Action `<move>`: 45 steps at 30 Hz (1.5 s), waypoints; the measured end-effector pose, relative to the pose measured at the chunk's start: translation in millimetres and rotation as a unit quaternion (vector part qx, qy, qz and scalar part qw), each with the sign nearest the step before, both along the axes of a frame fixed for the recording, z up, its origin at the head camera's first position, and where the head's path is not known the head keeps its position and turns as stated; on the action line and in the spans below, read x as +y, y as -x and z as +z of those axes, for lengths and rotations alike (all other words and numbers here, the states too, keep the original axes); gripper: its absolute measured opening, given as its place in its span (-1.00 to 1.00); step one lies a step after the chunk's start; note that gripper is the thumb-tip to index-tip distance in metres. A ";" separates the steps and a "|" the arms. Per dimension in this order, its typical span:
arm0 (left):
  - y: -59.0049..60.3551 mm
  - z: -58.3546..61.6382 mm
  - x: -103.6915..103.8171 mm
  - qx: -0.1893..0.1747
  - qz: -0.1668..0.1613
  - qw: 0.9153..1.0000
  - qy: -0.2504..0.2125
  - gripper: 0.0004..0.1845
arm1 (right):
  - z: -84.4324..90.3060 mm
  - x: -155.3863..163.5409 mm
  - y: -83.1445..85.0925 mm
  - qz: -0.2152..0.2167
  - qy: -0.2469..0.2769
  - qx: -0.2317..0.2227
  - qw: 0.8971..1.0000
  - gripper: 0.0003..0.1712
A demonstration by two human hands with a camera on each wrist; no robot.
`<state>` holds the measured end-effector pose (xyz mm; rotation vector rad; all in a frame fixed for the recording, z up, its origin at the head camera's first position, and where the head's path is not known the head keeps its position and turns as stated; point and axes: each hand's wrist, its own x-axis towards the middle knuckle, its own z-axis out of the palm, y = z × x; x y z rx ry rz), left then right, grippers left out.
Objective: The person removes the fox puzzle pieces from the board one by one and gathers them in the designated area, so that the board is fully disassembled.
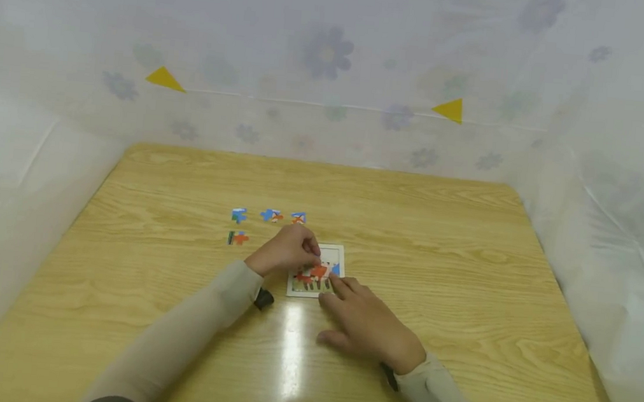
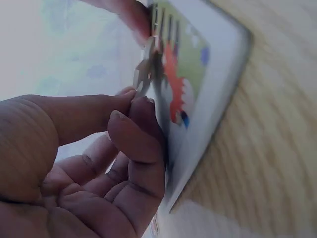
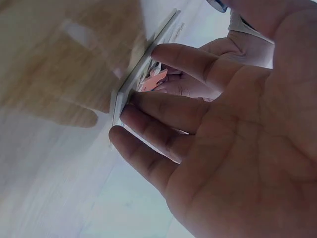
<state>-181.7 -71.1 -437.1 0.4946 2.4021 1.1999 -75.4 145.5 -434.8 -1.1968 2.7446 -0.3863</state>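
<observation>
A small jigsaw puzzle in a white-bordered tray (image 1: 303,294) lies on the table, partly filled with an orange, green and blue picture. Thumb and index finger of my left hand (image 1: 290,249) pinch a jigsaw piece (image 2: 143,72), held tilted over the tray. An orange face of that piece shows in the right wrist view, beyond the right fingers. My right hand (image 1: 371,323) has its fingers extended, the fingertips (image 3: 130,111) at the tray's near right edge. Part of the picture is hidden beneath both hands.
Several loose jigsaw pieces lie up and left of the tray, among them a blue and green one (image 1: 238,215) and an orange one (image 1: 240,238). The wooden table (image 1: 439,237) is bounded by pale flowered sheeting (image 1: 328,131) with yellow triangles on it.
</observation>
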 end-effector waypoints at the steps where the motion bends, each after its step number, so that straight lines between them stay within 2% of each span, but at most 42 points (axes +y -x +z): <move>1: 0.2 0.4 0.2 -0.002 -0.002 1.000 -0.003 -0.95 | 0.3 -0.1 0.3 -0.001 -0.003 -0.001 1.000 -0.32; 7: 0.9 -2.3 1.0 -0.005 -0.013 1.000 -0.016 -0.94 | 4.6 -0.3 0.1 0.000 -0.010 -0.008 1.000 -0.27; 15: 5.5 0.0 0.0 0.004 -0.029 0.999 0.021 -0.95 | 5.6 0.6 0.2 0.000 -0.002 -0.007 1.000 -0.24; 19: 7.0 3.4 1.8 0.003 -0.035 0.999 0.034 -0.96 | 2.9 1.9 2.1 -0.006 0.014 -0.022 1.000 -0.31; 26: 7.4 3.1 3.2 -0.003 -0.033 0.999 0.033 -0.93 | 0.6 4.9 4.5 -0.020 0.025 -0.056 0.998 -0.35; 29: 7.6 2.8 3.4 -0.009 -0.032 0.999 0.024 -0.94 | 0.7 5.5 5.7 -0.017 0.024 -0.048 0.998 -0.34; 34: 7.0 4.1 4.7 -0.029 -0.007 0.999 0.017 -0.90 | 2.1 2.6 6.7 -0.015 0.022 -0.028 0.999 -0.39; 40: 8.0 2.8 5.6 -0.017 -0.028 0.999 0.039 -0.93 | 3.6 0.5 5.9 -0.021 0.014 -0.029 0.999 -0.38; 45: 12.5 10.2 -4.7 0.007 -0.025 0.998 0.064 -0.93 | 4.2 0.5 5.8 -0.017 0.014 -0.023 0.999 -0.36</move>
